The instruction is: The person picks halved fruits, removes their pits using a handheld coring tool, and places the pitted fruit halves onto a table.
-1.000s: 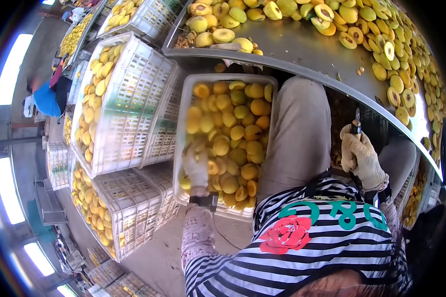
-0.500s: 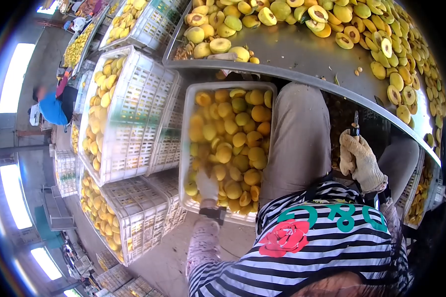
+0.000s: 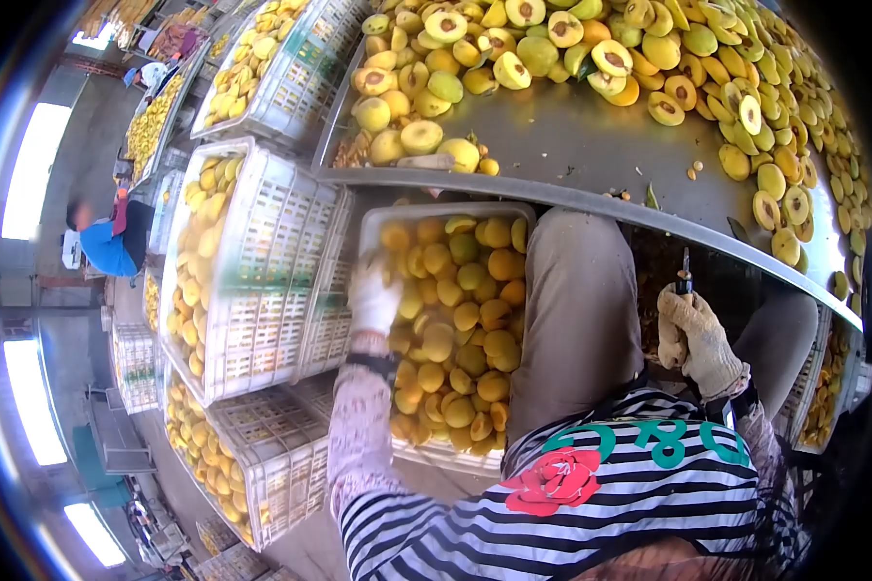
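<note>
Yellow fruit (image 3: 466, 316) fills a white crate (image 3: 448, 459) beside the knee (image 3: 579, 310). Left hand (image 3: 374, 298) at its left rim, blurred; fingers cannot be read. Right hand (image 3: 694, 334) closed round a slim pointed tool (image 3: 685, 280), tip upward (a careless swing might jab the knee). Hurried raking could spill fruit. Slatted crates (image 3: 266, 266) alongside hold more; steel table (image 3: 572, 145) bears halved fruit (image 3: 611, 58).
</note>
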The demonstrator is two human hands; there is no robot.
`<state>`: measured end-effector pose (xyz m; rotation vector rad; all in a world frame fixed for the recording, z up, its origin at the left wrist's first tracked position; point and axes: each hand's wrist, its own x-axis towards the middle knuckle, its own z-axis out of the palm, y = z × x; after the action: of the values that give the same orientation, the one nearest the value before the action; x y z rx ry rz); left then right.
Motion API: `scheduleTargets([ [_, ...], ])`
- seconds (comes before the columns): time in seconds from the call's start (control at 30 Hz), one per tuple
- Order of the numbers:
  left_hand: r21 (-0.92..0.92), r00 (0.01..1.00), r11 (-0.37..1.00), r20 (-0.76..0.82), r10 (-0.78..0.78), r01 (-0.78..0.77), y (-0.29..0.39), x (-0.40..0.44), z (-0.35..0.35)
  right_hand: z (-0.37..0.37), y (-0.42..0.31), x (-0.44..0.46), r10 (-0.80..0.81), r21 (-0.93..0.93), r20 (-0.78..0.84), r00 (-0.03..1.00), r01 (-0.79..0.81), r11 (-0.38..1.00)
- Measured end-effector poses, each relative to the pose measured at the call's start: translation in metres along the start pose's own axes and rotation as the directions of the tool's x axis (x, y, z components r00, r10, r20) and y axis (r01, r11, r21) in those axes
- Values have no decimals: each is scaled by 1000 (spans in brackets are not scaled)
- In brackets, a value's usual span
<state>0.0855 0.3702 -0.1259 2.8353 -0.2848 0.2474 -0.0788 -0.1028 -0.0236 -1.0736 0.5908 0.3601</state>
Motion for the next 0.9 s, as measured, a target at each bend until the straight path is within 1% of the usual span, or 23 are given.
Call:
scheduleTargets([
  [0.03, 44, 998, 998, 53, 34, -37, -8, 23, 24, 1, -3, -3, -12, -18, -20, 1000, 12, 1000],
  [0.1, 339, 987, 927, 66, 148, -161, -35, 53, 72, 2, -10, -8, -42, -53, -64, 997, 39, 998],
  [0.13, 297, 988, 953, 152, 16, -61, -39, 65, 78, 0, -13, -11, -60, -55, -92, 994, 55, 997],
  [0.17, 265, 963, 963, 245, -111, 44, -45, 77, 83, -2, -16, -14, -61, -39, -116, 991, 57, 998],
  [0.2, 246, 911, 957, 340, -232, 151, -46, 87, 87, -5, -18, -18, -59, -24, -139, 988, 56, 998],
  [0.3, 345, 916, 920, 277, -291, 188, -28, 80, 65, -8, -15, -17, -39, 7, -169, 985, 41, 999],
  [0.33, 453, 988, 888, 85, -129, 77, -31, 68, 66, -7, -14, -14, -26, 8, -178, 984, 28, 1000],
  [0.43, 449, 975, 878, 63, -212, 162, -41, 47, 80, 5, -9, -3, 31, 10, -152, 988, -30, 999],
  [0.47, 346, 998, 936, -9, -66, 65, -49, 40, 87, 9, -11, 1, 45, 7, -137, 990, -45, 999],
  [0.57, 109, 952, 970, 197, -235, 217, 12, 46, 44, 12, -10, 5, -2, -80, -62, 998, -3, 997],
  [0.6, -43, 990, 993, 91, -104, 109, 9, 39, 47, 14, -10, 4, -14, -81, -74, 997, 8, 997],
  [0.63, 94, 992, 995, 118, -40, 29, 5, 29, 65, 12, -9, 2, -7, -44, -74, 997, 4, 999],
  [0.7, 358, 978, 924, 198, 63, -132, -7, -1, 107, 9, -5, -1, 15, 27, -59, 998, -14, 1000],
  [0.73, 315, 974, 942, 222, 42, -112, -1, -7, 105, 7, -2, -1, 34, 77, -64, 997, -29, 997],
  [0.8, 221, 963, 973, 269, 9, -70, 14, -4, 102, 1, 5, 1, -2, 42, -55, 998, 4, 999],
  [0.83, 267, 941, 961, 336, -23, -72, 30, 0, 85, 1, 10, 1, -3, 24, -39, 999, 4, 1000],
  [0.87, 247, 946, 966, 322, -13, -70, 27, 1, 90, 8, 10, 3, 37, 68, -11, 999, -36, 997],
  [0.9, 231, 951, 970, 309, -1, -75, 27, -2, 83, 14, 12, 3, 68, 64, 20, 998, -69, 996],
])
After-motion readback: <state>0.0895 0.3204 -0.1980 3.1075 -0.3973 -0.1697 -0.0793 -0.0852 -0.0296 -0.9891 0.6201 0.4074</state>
